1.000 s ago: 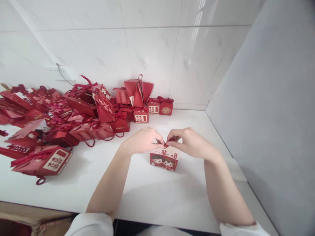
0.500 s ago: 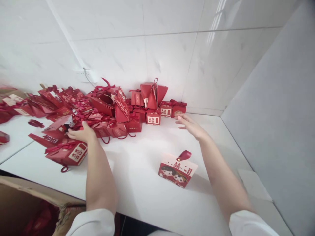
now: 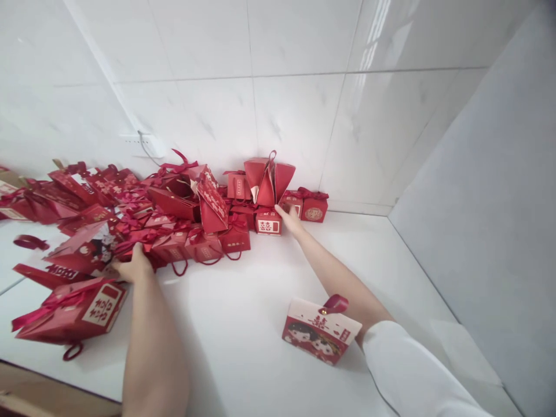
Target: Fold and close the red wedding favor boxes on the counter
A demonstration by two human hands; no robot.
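Observation:
My left hand (image 3: 131,266), thumb apart from its fingers, is among the red gift boxes on the left. Its fingers reach against a gift box with a cartoon figure (image 3: 89,249) and are partly hidden. A gift box with a white label (image 3: 102,304) lies tilted closer to me. My right hand (image 3: 290,221) is at the right end of the row, thumb and fingers apart, between a small box with a white label (image 3: 269,225) and a round-emblem box (image 3: 314,209). Above it stands a large red box with folded sides (image 3: 270,180). Neither hand visibly grips anything.
A gift box with two cartoon faces and a loop handle (image 3: 319,336) stands on the white table (image 3: 243,324) beside my right forearm. A tiled wall (image 3: 295,116) rises behind the pile. A cardboard box edge (image 3: 52,397) shows at the lower left.
My right hand has moved left and forward to the small boxes. My left hand has shifted deeper among the left boxes. The view has tilted, so the table things appear lower.

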